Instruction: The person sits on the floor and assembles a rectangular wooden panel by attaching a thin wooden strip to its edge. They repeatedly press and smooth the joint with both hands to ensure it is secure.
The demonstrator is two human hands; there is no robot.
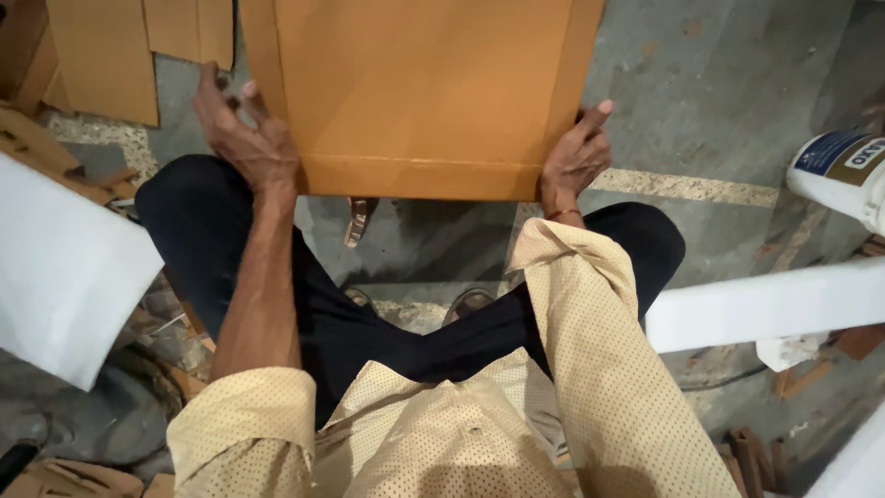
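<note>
Your dotted cream shirt (479,433) fills the near edge, below the brown cardboard sheet (424,92) you hold over your dark-trousered knees. Your left hand (247,129) grips the sheet's left edge, fingers curled around it; your right hand (576,157) clasps its right edge, thumb raised. Left of the sheet lean more cardboard pieces (101,55); far right of it sits a white container (843,175).
</note>
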